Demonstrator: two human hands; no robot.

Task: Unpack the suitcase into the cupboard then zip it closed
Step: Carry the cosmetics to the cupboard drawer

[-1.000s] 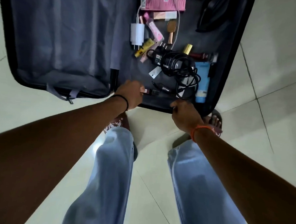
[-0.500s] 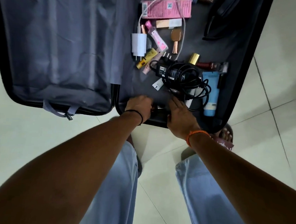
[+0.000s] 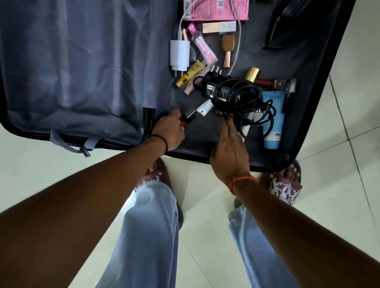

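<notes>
Lying open on the floor, suitcase (image 3: 309, 106), still strewn with small things. Best to gather the black charger bundle (image 3: 232, 93) whole, cords included, so nothing trails. Right hand (image 3: 229, 150), fingers straight, now touching its cords, further in than half a second ago. Left hand (image 3: 171, 129) pinching a small dark tube (image 3: 189, 117), now lifted into sight.

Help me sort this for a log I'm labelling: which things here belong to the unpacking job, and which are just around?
Part of the job:
suitcase
left hand, gripping a small dark tube
right hand, fingers at the black charger cable
white plug
pink box
blue tube

Just around:
tiled floor
slippers
</notes>
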